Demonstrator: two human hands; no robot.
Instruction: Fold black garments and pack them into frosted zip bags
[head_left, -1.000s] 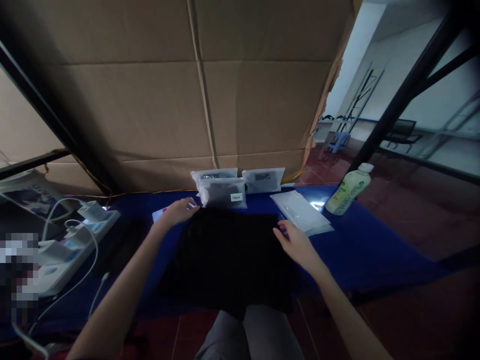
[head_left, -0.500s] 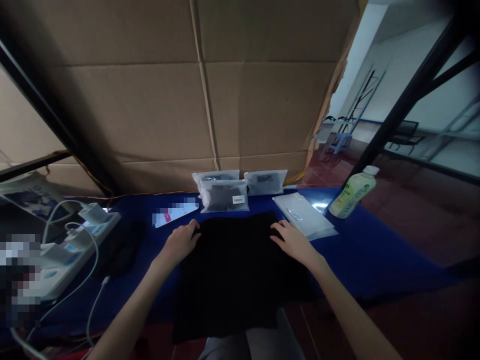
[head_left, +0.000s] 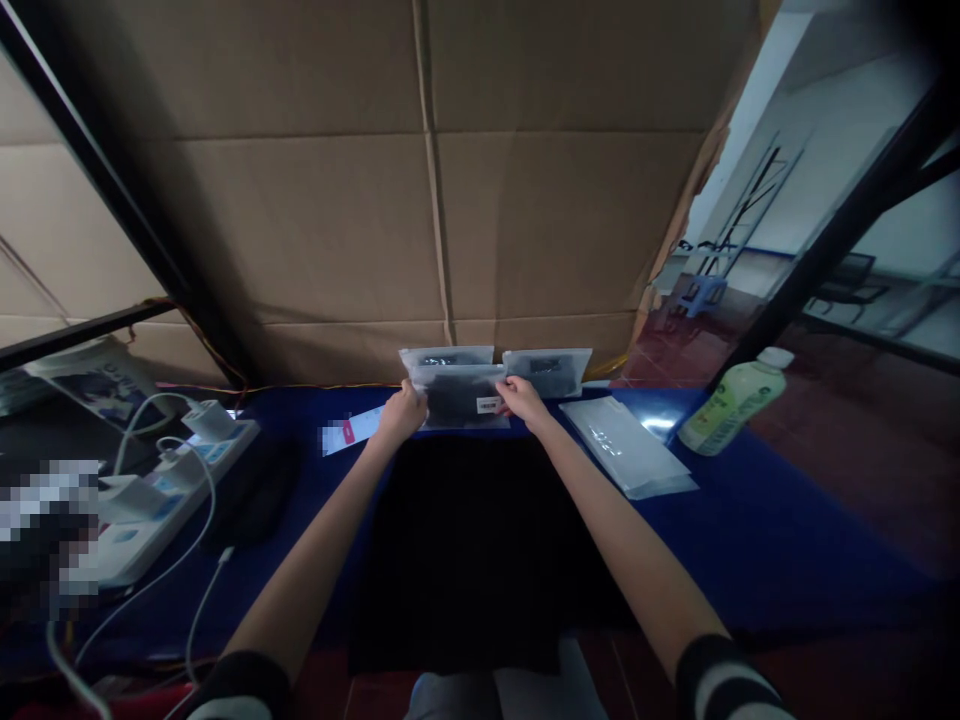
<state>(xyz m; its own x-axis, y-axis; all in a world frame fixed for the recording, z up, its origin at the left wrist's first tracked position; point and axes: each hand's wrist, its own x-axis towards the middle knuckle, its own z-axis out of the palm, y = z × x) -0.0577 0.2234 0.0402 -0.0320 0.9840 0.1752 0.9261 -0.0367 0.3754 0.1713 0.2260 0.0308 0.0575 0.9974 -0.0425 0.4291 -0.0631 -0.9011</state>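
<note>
At the back of the table stands a frosted zip bag (head_left: 454, 395) with dark contents and a white barcode label. My left hand (head_left: 405, 410) grips its left edge, fingers closed. On its right edge, beside the label, my right hand (head_left: 523, 400) is closed too. Two similar bags stand just behind: a left bag (head_left: 450, 354), mostly hidden, and a right bag (head_left: 555, 372). Below my forearms a black cloth (head_left: 480, 550) lies spread flat, hanging over the table's front edge; its folds are too dark to make out.
Flat frosted bags (head_left: 630, 450) lie to the right, near a green-labelled bottle (head_left: 735, 402). Left are a phone (head_left: 351, 432), a white power strip (head_left: 165, 510) with plugs and cables, and a dark bundle (head_left: 251, 500). A cardboard wall (head_left: 337, 220) closes off the back.
Both hands have left the upper corners of the black cloth. They have moved forward and inward onto the front zip bag. The view has shifted slightly.
</note>
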